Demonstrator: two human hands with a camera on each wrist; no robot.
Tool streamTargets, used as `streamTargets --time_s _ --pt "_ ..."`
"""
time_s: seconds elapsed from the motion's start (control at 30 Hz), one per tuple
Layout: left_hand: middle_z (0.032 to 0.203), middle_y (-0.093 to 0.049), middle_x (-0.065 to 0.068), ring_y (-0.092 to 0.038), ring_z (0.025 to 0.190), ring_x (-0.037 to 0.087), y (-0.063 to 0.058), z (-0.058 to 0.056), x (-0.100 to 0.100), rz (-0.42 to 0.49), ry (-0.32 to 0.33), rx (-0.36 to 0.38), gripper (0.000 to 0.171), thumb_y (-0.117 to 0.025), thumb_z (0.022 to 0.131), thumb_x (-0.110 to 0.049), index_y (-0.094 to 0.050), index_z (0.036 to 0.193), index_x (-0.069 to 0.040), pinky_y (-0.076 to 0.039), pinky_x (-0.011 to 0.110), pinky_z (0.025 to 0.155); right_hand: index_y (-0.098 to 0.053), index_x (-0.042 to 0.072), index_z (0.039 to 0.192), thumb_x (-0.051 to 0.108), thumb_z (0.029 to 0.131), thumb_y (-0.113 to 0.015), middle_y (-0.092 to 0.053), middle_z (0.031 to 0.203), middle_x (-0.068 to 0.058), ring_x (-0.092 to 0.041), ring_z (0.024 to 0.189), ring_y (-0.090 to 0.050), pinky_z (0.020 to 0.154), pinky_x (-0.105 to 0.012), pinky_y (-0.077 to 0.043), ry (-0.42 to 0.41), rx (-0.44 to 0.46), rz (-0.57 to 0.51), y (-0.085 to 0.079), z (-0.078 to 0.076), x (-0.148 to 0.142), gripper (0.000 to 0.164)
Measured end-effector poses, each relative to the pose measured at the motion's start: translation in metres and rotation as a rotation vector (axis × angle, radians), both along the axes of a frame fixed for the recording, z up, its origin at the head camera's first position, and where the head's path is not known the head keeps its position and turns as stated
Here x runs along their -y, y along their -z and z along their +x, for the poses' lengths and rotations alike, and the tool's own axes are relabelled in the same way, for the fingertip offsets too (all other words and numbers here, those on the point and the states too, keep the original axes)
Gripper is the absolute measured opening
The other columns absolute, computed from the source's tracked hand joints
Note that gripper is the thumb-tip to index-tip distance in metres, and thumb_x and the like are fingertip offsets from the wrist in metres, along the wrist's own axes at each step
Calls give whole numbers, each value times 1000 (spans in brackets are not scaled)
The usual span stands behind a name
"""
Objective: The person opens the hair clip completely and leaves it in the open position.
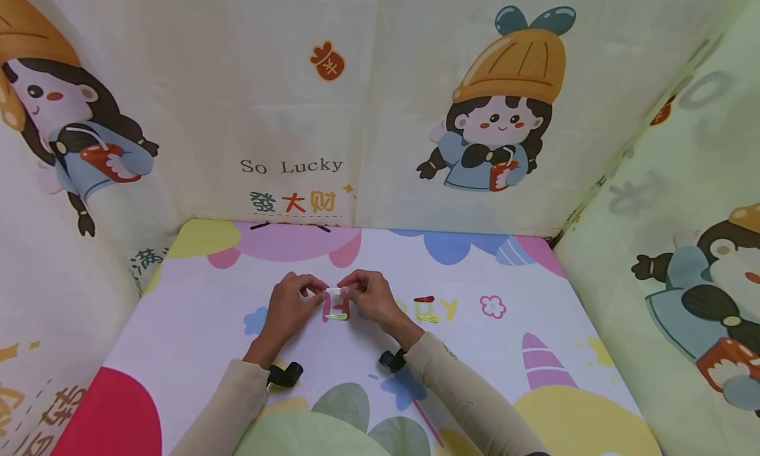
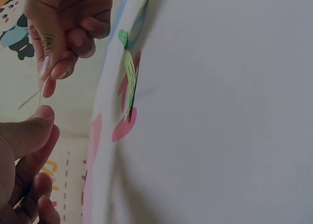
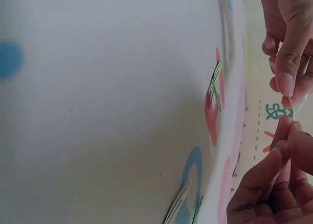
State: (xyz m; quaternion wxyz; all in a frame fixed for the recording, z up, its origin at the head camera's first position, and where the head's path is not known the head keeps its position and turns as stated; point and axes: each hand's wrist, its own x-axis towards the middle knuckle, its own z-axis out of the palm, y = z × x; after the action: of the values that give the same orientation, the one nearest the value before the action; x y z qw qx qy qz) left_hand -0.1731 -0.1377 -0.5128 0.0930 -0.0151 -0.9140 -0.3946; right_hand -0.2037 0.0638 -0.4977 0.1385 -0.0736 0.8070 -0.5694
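Observation:
A thin white snap hair clip (image 1: 334, 290) is held up between both hands over the pink printed letter (image 1: 326, 305). My left hand (image 1: 289, 304) pinches one end with thumb and fingertips, and my right hand (image 1: 374, 296) pinches the other. In the right wrist view, a curved strand of the clip (image 3: 293, 106) bridges the small gap between the fingertips. A second thin strand of the clip (image 2: 28, 100) stands off at an angle in the left wrist view. Below the hands, a light green hair clip (image 2: 130, 82) lies on the pink letter.
To the right, a red hair clip (image 1: 424, 299) and a yellow-green one (image 1: 427, 319) lie by the printed letters. Near the blue letter, a white clip (image 3: 178, 202) and a green clip (image 3: 198, 209) show. A patterned cloth wall (image 1: 392, 179) rises behind the table.

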Motion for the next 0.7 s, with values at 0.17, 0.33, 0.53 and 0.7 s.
streamTargets --time_s 0.17,0.33,0.53,0.7 --pt "87 -76 0 -54 84 18 1 -1 1 -22 6 -7 16 -89 88 -18 -84 103 -16 -42 33 75 -78 15 106 13 100 -75 -74 92 -6 -15 76 -55 66 -26 -46 -10 -15 4 -1 1 0 7" --pt "87 -75 1 -53 84 19 3 -2 1 -29 0 1 17 -90 87 -19 -84 102 -14 -41 33 74 -79 13 106 9 97 -78 -77 95 -6 -16 77 -58 66 -24 -48 -22 -47 38 -1 -1 -1 10" --pt "87 -76 1 -52 83 19 5 -3 0 -44 9 -2 17 -89 87 -20 -84 102 -14 -40 33 73 -79 16 104 10 93 -82 -74 91 -1 -17 81 -58 66 -23 -50 -12 -115 159 -1 -1 2 13" --pt "86 -76 1 -53 84 19 6 -4 0 -52 17 -12 15 -89 87 -19 -84 100 -14 -40 33 74 -79 17 103 12 93 -83 -73 91 3 -16 83 -60 66 -24 -54 -6 -140 253 2 -3 5 12"
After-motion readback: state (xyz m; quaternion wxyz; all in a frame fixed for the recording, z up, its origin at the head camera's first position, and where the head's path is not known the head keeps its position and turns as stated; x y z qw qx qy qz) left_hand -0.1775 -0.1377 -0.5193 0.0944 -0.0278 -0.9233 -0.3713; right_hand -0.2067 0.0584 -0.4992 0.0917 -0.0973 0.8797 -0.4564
